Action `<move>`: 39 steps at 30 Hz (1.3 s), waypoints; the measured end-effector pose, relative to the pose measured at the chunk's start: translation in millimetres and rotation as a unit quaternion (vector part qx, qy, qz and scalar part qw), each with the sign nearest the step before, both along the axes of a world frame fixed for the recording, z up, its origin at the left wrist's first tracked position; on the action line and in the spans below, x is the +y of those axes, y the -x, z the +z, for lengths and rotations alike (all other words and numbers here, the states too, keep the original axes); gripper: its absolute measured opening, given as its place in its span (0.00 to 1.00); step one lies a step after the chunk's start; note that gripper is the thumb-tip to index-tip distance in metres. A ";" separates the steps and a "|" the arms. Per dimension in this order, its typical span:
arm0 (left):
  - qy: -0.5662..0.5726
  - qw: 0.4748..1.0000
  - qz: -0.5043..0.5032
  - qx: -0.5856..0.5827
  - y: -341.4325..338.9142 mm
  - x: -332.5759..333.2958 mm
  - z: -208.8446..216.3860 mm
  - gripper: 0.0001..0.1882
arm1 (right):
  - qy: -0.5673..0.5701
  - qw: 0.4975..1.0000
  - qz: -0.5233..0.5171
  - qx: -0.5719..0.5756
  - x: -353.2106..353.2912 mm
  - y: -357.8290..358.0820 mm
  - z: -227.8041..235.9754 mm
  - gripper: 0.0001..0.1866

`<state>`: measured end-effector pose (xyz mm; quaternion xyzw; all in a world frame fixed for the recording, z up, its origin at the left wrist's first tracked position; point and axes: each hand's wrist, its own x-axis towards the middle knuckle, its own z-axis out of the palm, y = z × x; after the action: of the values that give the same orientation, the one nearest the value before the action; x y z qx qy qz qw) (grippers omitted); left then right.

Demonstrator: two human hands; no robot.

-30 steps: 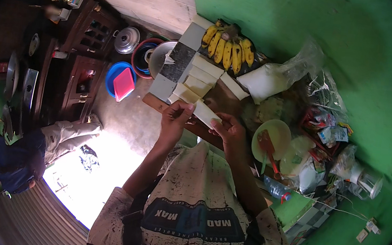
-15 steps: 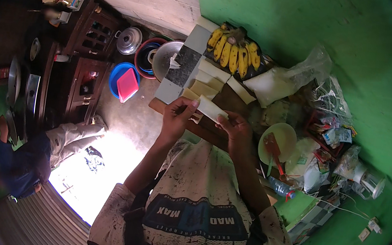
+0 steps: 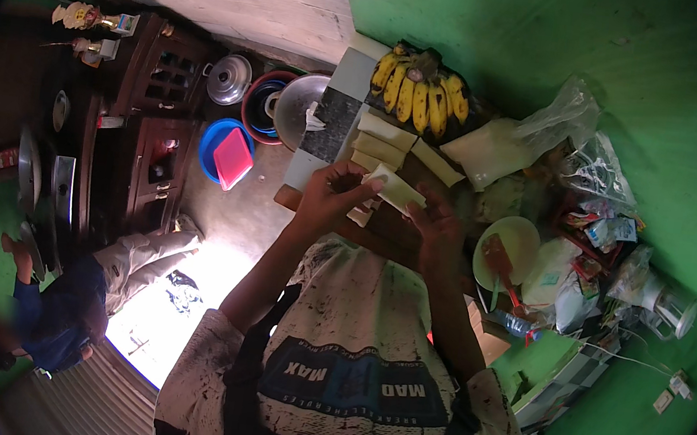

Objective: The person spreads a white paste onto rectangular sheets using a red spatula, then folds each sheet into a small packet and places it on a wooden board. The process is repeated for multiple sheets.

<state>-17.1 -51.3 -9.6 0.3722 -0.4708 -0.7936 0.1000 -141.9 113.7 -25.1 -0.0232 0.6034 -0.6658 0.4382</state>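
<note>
A pale spring roll [image 3: 397, 190] is held up level between my two hands, just above the near edge of the table. My left hand [image 3: 329, 202] pinches its left end with the thumb on top. At the other end, my right hand [image 3: 440, 231] grips it between thumb and fingers. Several similar rolls lie beyond my hands, among them a whitish roll [image 3: 388, 130] and one placed slantwise, a yellowish roll [image 3: 437, 163]. Behind them rests a bunch of ripe bananas [image 3: 420, 98].
Right of the rolls lies a clear bag of white contents [image 3: 488, 154]. Nearer stands a pale bowl [image 3: 524, 241] with a red spatula [image 3: 496, 257]. Left on the floor are a wok [image 3: 296, 115], a blue basin [image 3: 209, 148] and a pink tray [image 3: 234, 160]. Another person [image 3: 63, 313] sits at far left.
The spring roll stays in both hands but is tilted more, its right end lower. My left fingers have curled further behind its left end. The whole view has shifted slightly.
</note>
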 end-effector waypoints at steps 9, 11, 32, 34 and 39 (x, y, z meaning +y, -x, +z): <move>-0.050 0.997 0.040 0.050 15.6 -10.3 -0.4 0.25 | 0.037 0.998 0.003 0.041 -16.2 -2.1 7.8 0.32; -0.042 0.997 0.039 0.058 17.5 -11.7 -1.5 0.27 | 0.042 0.999 -0.014 0.026 -20.7 -5.5 9.8 0.32; 0.764 0.605 -0.222 -0.016 117.9 -187.5 -83.2 0.26 | -0.090 0.977 -0.139 0.138 8.6 -7.7 -56.8 0.26; 0.758 0.603 -0.244 -0.036 119.0 -183.5 -78.5 0.21 | -0.092 0.969 -0.160 0.164 8.2 -10.8 -61.8 0.25; 0.786 0.528 -0.310 -0.083 111.4 -190.6 -85.7 0.22 | -0.109 0.953 -0.181 0.219 7.4 -7.3 -67.6 0.26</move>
<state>-128.5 -242.0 -95.3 0.0375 -0.9963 -0.0489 0.0600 -134.7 121.1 -92.7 -0.0112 0.7473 -0.6429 0.1675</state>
